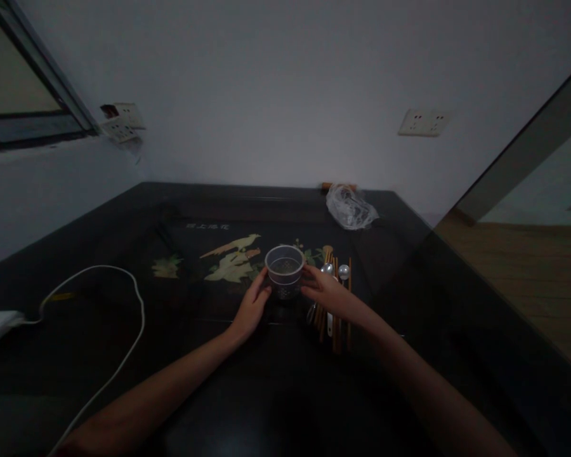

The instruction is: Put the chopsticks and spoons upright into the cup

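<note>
I see the left hand (251, 310) and right hand (327, 291) pressing the gray perforated cup (285, 290) between them, fingers against opposite sides. It is upright, just left of the chopsticks (336, 341) and spoons (344, 273); I can't tell whether its base touches the dark surface (195, 387). Uneven pressure could tilt it or let it slip, I judge, and a low right wrist might scatter those utensils.
</note>
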### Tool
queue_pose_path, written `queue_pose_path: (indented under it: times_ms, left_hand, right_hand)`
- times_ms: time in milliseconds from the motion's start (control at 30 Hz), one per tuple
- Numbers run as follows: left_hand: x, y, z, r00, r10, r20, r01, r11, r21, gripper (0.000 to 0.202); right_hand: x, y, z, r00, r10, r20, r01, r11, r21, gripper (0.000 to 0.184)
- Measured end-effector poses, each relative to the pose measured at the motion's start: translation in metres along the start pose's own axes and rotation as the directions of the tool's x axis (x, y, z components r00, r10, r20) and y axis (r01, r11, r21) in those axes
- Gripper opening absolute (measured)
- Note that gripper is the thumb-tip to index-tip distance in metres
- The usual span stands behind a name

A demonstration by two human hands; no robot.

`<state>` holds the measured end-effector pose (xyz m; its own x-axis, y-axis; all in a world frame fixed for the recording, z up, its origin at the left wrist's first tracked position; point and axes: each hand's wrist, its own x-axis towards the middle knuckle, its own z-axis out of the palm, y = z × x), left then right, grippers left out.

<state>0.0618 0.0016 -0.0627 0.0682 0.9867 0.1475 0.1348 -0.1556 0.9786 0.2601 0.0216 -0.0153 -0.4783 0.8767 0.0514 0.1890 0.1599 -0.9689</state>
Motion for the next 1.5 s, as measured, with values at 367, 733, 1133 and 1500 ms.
queue_pose_path:
  times_ms: [367,733,1133,1500]
  left_hand:
    - [-0.006,0.000,0.004,0.999,0.006,0.049,-0.009,0.998,0.059,0.057]
    - [-0.005,0.008,0.006,0.998,-0.018,0.066,0.016,0.999,0.032,0.056]
    - [-0.006,0.004,0.008,0.997,0.015,0.077,-0.013,1.000,-0.025,0.053]
    - [-0.004,0.000,0.010,0.993,0.059,0.106,-0.051,0.996,-0.075,0.049]
  right_hand:
    - [-0.007,-0.008,-0.011,0.996,0.086,0.022,-0.086,0.996,-0.020,0.052]
    - [-0.009,-0.009,-0.014,0.990,0.131,0.047,-0.128,0.990,-0.065,0.045]
    - [-0.007,-0.001,-0.016,0.991,0.133,0.016,-0.129,0.983,-0.132,0.039]
    - [-0.006,-0.005,-0.014,0.996,0.085,0.016,-0.081,0.977,-0.198,0.051]
